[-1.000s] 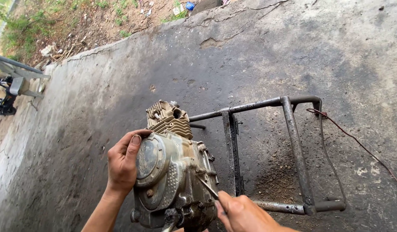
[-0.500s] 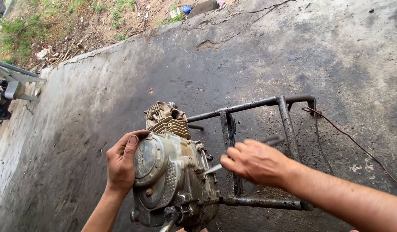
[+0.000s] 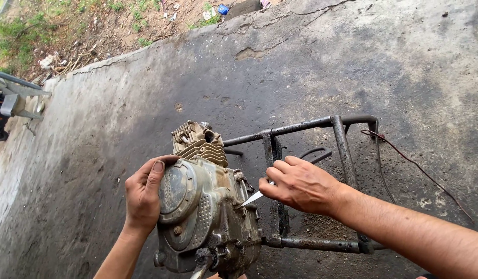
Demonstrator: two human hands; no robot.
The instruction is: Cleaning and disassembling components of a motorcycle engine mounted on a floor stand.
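A dirty grey motorcycle engine (image 3: 208, 217) stands upright on the concrete, its finned cylinder (image 3: 200, 142) at the top. My left hand (image 3: 143, 194) grips the rim of the round side cover (image 3: 177, 191), thumb on top. My right hand (image 3: 301, 185) is closed on a thin metal tool (image 3: 252, 199), whose pale tip touches the seam on the engine's right side.
A rusty metal tube frame (image 3: 342, 150) lies on the oil-stained concrete right of the engine, with a thin red wire (image 3: 420, 168) trailing from it. Dirt, weeds and litter run along the top edge. Metal machine parts (image 3: 11, 103) sit at far left.
My right hand has come up from the bottom edge to the engine's right side, forearm now reaching in from the right. My left hand has stayed on the cover.
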